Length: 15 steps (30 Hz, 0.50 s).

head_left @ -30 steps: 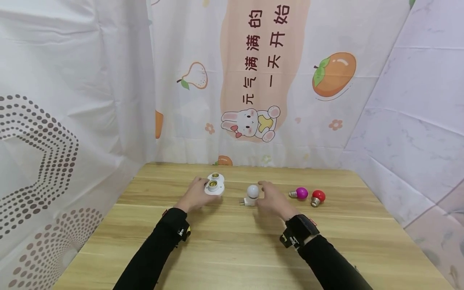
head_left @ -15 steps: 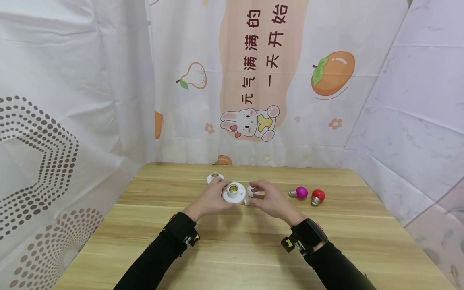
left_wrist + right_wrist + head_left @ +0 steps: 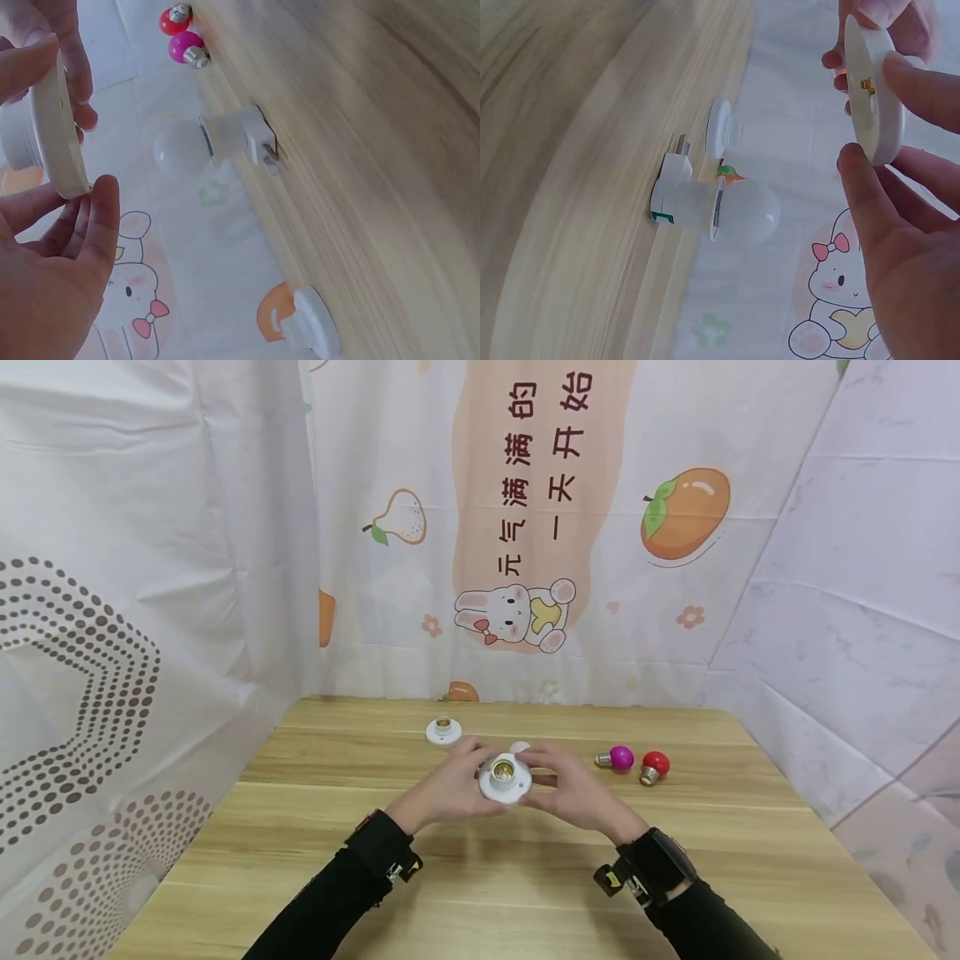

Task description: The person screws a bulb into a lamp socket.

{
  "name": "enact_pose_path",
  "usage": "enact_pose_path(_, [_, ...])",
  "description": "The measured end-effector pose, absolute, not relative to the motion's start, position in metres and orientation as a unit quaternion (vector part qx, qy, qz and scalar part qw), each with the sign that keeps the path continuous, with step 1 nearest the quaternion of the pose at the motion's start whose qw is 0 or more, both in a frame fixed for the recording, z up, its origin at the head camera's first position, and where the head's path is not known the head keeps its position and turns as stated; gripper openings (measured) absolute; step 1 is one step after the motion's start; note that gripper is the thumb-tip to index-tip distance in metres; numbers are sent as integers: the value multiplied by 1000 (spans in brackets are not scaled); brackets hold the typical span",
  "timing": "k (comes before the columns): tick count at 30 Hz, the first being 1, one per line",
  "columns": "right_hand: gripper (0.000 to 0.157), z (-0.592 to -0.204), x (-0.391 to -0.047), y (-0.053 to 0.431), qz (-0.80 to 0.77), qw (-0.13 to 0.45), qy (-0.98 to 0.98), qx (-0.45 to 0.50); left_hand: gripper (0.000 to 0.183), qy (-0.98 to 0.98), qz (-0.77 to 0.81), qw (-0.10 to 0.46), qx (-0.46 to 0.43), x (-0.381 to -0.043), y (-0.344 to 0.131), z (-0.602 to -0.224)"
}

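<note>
Both my hands hold a round white lamp holder (image 3: 504, 777) above the table, its brass-lined socket facing up towards the head camera. My left hand (image 3: 453, 783) pinches it at the left rim, thumb on the socket side. From the right, my right hand (image 3: 568, 789) grips the opposite rim with thumb and fingers. A small brass contact shows in the hollow underside of the lamp holder (image 3: 876, 90) in the right wrist view. Just behind it stands a plug-in socket (image 3: 236, 133) with a white bulb (image 3: 184, 146) fitted, mostly hidden in the head view.
A second white lamp holder (image 3: 444, 732) lies on the wooden table (image 3: 495, 877) at the back left. Towards the right lie a purple bulb (image 3: 621, 758) and a red bulb (image 3: 656, 764). A printed curtain (image 3: 405, 610) hangs behind the table's far edge.
My left hand has lifted one lamp holder away from its twin and brought it right and nearer. The right hand has left the white bulb and taken the holder's other side.
</note>
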State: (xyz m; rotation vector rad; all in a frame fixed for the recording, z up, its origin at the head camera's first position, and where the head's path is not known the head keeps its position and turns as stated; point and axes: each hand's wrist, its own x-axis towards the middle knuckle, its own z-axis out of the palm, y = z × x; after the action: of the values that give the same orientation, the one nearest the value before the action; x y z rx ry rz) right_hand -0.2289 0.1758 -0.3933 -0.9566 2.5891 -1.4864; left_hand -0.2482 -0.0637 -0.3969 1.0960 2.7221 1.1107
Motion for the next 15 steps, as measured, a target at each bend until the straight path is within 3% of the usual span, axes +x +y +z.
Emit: enact_pose_path(15, [52,-401,-222,179,-544,25,803,-240,64,789,518,22,330,-251,-64,-404])
